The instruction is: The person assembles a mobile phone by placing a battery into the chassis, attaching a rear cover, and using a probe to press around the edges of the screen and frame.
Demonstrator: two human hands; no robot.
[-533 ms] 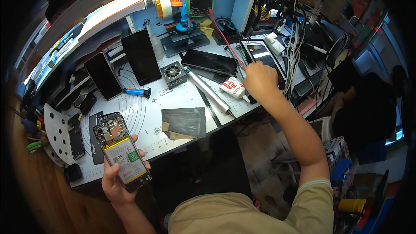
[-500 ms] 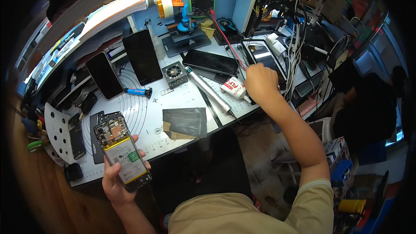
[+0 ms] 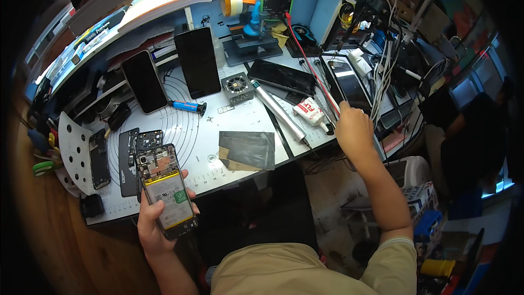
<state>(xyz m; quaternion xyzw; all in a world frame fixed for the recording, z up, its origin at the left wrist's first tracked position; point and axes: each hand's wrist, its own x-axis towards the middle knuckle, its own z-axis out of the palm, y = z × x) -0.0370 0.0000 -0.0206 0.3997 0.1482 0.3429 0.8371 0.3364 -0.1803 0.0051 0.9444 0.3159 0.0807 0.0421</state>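
Black-framed, the opened phone (image 3: 166, 192) sits left of the grey sheet (image 3: 250, 150), clasped between thumb and fingers of the left hand (image 3: 155, 228); right of it, I see the right hand (image 3: 355, 133) drawn nearer, fingers by a red lead (image 3: 306, 54), grip unclear, leaving the phone single-handed.

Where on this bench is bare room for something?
Mainly the white mat seen between the blue cylinder, dark sheet and opened phone; a narrower strip separates that sheet from the silver tool. Right of that, it's crowded: white tube, right hand, cables.
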